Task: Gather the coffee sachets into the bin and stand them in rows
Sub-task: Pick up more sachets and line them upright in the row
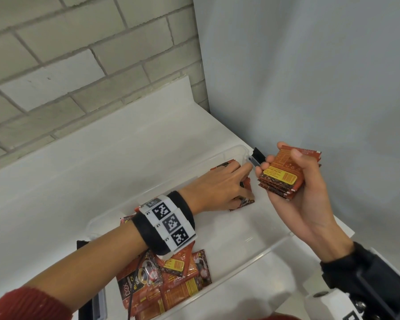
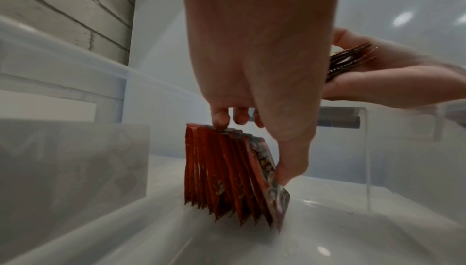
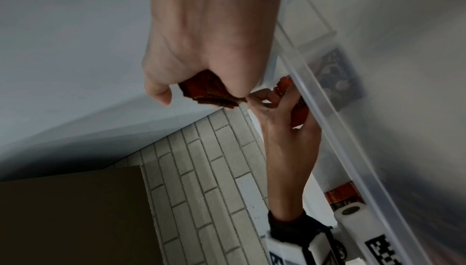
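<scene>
I'm steadying the standing row of sachets (image 2: 227,177) in the bin (image 1: 247,241)'s far corner, left hand (image 1: 219,188) pinching it; right hand (image 1: 293,181) is gripping a stack (image 1: 281,179) just beside. Light, floppy, slick; I'm taking them by the top edges.

Glossy foil sachets (image 1: 280,179); clear smooth plastic bin (image 1: 273,245).

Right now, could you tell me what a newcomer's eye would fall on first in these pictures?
Probably the red stack of sachets gripped in the right hand, raised over the far corner of the clear bin. Next, the left hand steadying a standing row of sachets inside the bin, and the loose sachets piled at its near end.
</scene>
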### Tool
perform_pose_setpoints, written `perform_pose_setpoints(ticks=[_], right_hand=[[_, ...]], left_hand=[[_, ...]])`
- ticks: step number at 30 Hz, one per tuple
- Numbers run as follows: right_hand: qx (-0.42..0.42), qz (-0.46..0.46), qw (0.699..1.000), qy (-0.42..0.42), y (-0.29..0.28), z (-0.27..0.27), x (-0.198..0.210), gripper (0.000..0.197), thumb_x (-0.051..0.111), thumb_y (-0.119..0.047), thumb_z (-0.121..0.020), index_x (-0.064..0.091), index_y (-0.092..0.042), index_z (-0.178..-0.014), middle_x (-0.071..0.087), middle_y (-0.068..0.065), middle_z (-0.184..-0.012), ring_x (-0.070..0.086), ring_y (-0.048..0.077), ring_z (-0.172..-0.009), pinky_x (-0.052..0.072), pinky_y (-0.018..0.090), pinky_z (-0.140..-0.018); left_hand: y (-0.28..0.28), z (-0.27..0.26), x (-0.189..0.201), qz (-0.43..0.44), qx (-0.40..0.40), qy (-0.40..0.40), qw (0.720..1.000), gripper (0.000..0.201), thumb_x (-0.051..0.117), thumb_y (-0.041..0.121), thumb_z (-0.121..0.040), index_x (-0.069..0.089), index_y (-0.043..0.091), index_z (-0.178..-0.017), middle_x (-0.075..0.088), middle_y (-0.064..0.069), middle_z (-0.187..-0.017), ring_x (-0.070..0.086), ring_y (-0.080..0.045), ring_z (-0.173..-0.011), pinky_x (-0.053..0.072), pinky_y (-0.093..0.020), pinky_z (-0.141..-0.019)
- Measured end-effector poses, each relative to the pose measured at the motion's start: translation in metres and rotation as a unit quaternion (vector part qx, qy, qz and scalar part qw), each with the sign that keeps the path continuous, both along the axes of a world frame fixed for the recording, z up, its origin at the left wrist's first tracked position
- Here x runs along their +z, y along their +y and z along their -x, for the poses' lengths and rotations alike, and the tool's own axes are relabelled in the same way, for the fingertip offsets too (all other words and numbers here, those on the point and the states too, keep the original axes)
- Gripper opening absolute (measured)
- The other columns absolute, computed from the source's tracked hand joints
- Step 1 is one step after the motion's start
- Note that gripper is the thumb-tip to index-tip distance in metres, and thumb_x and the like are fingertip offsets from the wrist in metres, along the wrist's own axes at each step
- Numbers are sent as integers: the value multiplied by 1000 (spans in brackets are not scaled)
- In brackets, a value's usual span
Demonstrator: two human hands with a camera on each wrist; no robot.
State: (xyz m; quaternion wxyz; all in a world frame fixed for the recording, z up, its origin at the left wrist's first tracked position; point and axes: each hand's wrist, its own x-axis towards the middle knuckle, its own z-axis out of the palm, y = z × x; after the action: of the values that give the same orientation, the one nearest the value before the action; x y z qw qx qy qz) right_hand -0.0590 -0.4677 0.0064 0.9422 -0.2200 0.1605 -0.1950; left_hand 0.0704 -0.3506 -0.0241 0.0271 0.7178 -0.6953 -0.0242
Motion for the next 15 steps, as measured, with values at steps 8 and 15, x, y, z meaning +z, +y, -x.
perform_pose_setpoints(ticks=[8,15], right_hand=[[45,10,999,-8,-2,0,0,43,49,-10,-77,55,-7,-119,67,13,-93,68,24,-82,52,37,-90],[69,99,992,27,-1,-2,-5,33,54,-11,-84,62,-7,-116,70,15,-111,69,26,-102,53,35,-92]], left_hand=[[-1,-7,-1,-17,-7,34,999,43,37,38,-91,68,22,-117,52,-14,-115,49,-29,-98,48,-45,-80],[8,-16,23,107,92,194,971,43,38,34,-96,67,4,-103,56,-11,-94,50,-13,-86,40,-20,-77]])
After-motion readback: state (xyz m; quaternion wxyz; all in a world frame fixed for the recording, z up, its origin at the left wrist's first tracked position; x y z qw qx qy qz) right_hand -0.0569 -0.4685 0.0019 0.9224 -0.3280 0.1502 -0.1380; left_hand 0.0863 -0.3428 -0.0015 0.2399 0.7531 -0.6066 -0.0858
